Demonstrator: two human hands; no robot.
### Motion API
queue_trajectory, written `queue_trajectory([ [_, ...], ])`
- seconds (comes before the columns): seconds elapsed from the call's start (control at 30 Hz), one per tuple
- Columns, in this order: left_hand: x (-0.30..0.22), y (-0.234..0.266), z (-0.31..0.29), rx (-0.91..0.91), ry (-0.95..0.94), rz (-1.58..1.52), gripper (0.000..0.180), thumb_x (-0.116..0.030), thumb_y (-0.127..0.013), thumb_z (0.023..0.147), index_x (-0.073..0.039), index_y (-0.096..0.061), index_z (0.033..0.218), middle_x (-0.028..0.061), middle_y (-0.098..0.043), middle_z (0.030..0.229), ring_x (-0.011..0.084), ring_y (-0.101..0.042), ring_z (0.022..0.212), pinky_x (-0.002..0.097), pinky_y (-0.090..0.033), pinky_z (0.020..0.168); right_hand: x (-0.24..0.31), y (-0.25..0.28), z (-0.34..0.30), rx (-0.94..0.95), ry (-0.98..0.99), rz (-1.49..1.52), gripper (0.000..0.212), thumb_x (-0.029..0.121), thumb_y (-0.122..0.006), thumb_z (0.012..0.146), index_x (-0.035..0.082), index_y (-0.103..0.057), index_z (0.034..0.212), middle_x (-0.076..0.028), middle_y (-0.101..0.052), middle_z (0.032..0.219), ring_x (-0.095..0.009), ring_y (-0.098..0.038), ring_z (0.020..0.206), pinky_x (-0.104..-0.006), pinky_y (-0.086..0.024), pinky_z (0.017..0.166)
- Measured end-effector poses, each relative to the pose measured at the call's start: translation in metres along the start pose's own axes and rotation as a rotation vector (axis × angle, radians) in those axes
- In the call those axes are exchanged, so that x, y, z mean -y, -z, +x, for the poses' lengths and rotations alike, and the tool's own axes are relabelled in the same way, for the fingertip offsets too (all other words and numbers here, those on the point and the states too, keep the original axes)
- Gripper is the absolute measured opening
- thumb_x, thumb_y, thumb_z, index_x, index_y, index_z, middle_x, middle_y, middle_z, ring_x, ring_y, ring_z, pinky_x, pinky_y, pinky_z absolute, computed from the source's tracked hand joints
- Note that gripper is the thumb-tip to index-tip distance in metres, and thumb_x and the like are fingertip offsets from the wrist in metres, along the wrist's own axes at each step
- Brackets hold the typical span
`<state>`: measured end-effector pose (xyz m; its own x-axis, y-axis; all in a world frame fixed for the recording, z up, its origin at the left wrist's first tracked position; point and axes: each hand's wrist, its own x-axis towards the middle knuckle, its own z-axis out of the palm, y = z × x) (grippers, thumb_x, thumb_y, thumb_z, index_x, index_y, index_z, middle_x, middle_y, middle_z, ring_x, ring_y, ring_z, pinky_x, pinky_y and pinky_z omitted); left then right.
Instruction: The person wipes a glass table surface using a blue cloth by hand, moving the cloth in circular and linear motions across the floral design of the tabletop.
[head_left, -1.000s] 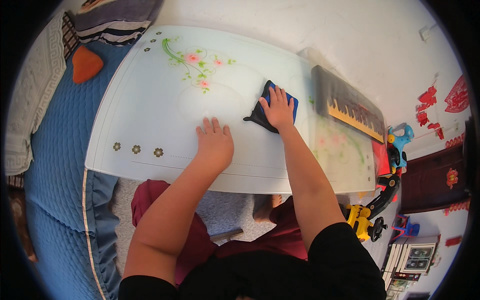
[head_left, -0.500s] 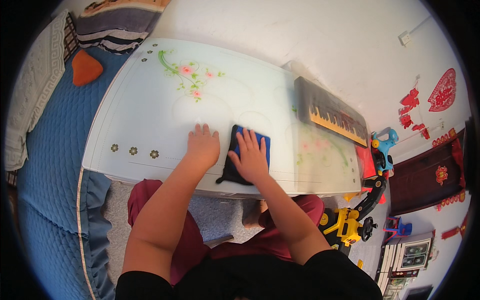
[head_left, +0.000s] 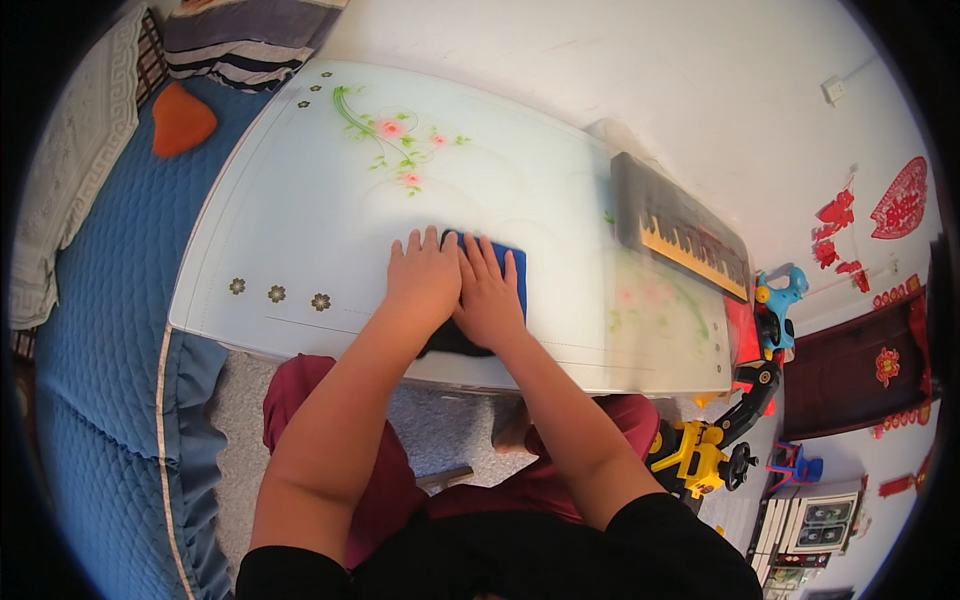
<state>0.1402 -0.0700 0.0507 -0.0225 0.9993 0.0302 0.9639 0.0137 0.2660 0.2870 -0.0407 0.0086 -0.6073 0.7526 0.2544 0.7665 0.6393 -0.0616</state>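
Observation:
A flat black-and-blue folded cloth item (head_left: 514,275) lies near the front edge of the white glass-topped table (head_left: 330,215). Its blue face shows to the right of my fingers, and black fabric shows below my palms. My right hand (head_left: 489,300) is spread flat on top of it. My left hand (head_left: 424,278) lies flat at its left side, thumb edge against the right hand, and covers much of that side. Whether the left palm presses on cloth or on glass is hidden. Neither hand grips anything.
A dark electronic keyboard (head_left: 680,228) lies at the table's right end. Beyond it stand a blue ride-on toy (head_left: 782,305) and a yellow toy vehicle (head_left: 692,455) on the floor. To the left is a bed with a blue quilted cover (head_left: 110,300) and an orange cushion (head_left: 183,120).
My left hand has moved right, up against the right hand and over the cloth's left side. The right hand and the cloth have shifted slightly left.

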Motion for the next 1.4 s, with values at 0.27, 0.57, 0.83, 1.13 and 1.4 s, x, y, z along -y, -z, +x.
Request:
queue_trajectory([
  [0.27,0.000,0.012,-0.004,-0.164,0.002,-0.048,0.059,-0.007,-0.054,0.092,-0.003,-0.044,0.150,0.0242,-0.045,0.153,0.0417,-0.041,0.144,0.0544,-0.031,0.119,-0.029,-0.039,0.104,0.012,-0.047,-0.013,0.070,0.054,-0.045,0.102,0.010,-0.038,0.156,-0.013,-0.027,0.167,-0.032,-0.021,0.156,-0.0606,-0.011,0.122],
  [0.57,-0.004,0.009,0.005,-0.145,-0.016,-0.106,0.059,-0.004,-0.054,0.092,-0.001,-0.042,0.151,0.0245,-0.044,0.154,0.0421,-0.040,0.144,0.0534,-0.032,0.119,-0.037,-0.043,0.160,0.080,-0.196,0.000,0.072,0.058,-0.040,0.103,0.012,-0.034,0.158,-0.010,-0.027,0.168,-0.029,-0.018,0.156,-0.0573,-0.012,0.124],
  [0.83,-0.002,0.013,0.012,-0.200,0.001,-0.172,0.055,-0.006,-0.054,0.093,-0.003,-0.046,0.148,0.0206,-0.046,0.154,0.0369,-0.042,0.144,0.0493,-0.035,0.118,-0.016,-0.038,0.088,0.027,0.036,-0.107,0.072,0.041,-0.053,0.097,0.009,-0.034,0.158,-0.014,-0.026,0.167,-0.034,-0.018,0.156,-0.0626,-0.014,0.121],
  [1.13,0.009,0.009,0.006,-0.208,-0.047,-0.215,0.048,-0.008,-0.055,0.094,-0.005,-0.054,0.142,0.0198,-0.055,0.146,0.0364,-0.050,0.136,0.0457,-0.043,0.111,0.040,0.011,-0.019,0.027,0.127,0.125,0.070,0.048,-0.056,0.099,0.008,-0.040,0.154,-0.018,-0.035,0.161,-0.038,-0.023,0.153,-0.0632,-0.014,0.121],
  [1.4,-0.023,0.011,-0.014,-0.206,-0.092,-0.534,0.038,-0.007,-0.052,0.095,-0.006,-0.064,0.130,0.0194,-0.064,0.134,0.0343,-0.063,0.119,0.0417,-0.051,0.099,0.001,0.014,-0.025,0.204,0.017,0.616,0.040,0.025,-0.058,0.101,0.007,-0.060,0.136,-0.017,-0.055,0.146,-0.034,-0.043,0.144,-0.0608,-0.025,0.118],
])
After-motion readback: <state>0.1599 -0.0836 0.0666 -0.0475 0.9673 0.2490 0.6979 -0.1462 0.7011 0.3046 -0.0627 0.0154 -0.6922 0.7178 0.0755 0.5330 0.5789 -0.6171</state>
